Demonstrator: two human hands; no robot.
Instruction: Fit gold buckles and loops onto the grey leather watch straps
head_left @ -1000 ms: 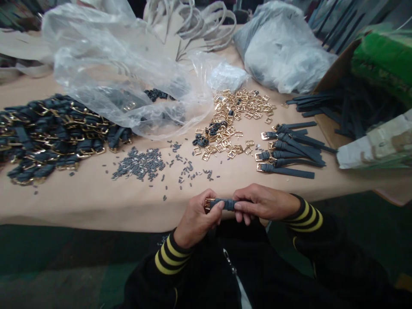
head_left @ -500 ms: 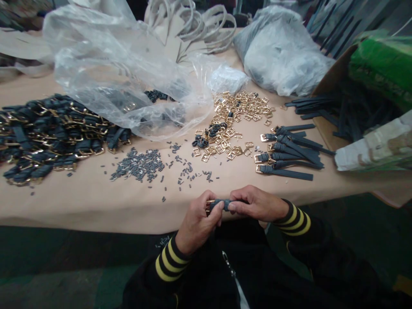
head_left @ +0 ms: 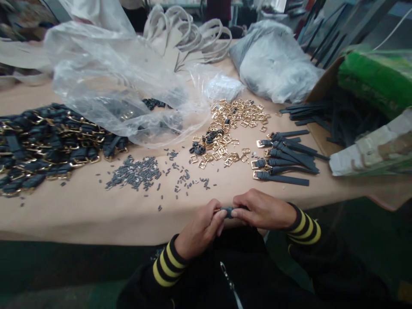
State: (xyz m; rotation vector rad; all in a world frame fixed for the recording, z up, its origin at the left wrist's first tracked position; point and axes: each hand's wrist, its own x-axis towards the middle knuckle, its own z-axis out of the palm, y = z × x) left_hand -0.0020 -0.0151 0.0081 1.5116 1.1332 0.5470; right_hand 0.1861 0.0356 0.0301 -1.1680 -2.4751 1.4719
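Note:
Between my two hands, at the table's front edge, is a short dark grey buckle strap (head_left: 228, 211). My left hand (head_left: 206, 221) pinches its buckle end, and only a bit of gold metal shows by the fingers. The other end is gripped by my right hand (head_left: 262, 209), whose thumb presses on the strap. My fingers hide most of it. Beyond them to the right lie several straps with gold buckles (head_left: 283, 162). Loose gold buckles (head_left: 225, 148) and small dark loops are heaped farther back. Tiny dark grey pieces (head_left: 137, 172) are scattered to the left.
A large pile of buckled straps (head_left: 48, 146) covers the table's left side. Clear plastic sheeting (head_left: 128, 86) lies behind the tiny pieces. At the right, a cardboard box (head_left: 325, 141) holds dark straps. A full plastic bag (head_left: 277, 64) and pale looped handles (head_left: 189, 36) are at the back.
Both hands still hold the strap. My right hand has risen at the knuckles, and less of the gold buckle shows beside my left fingers. The camera view has shifted slightly.

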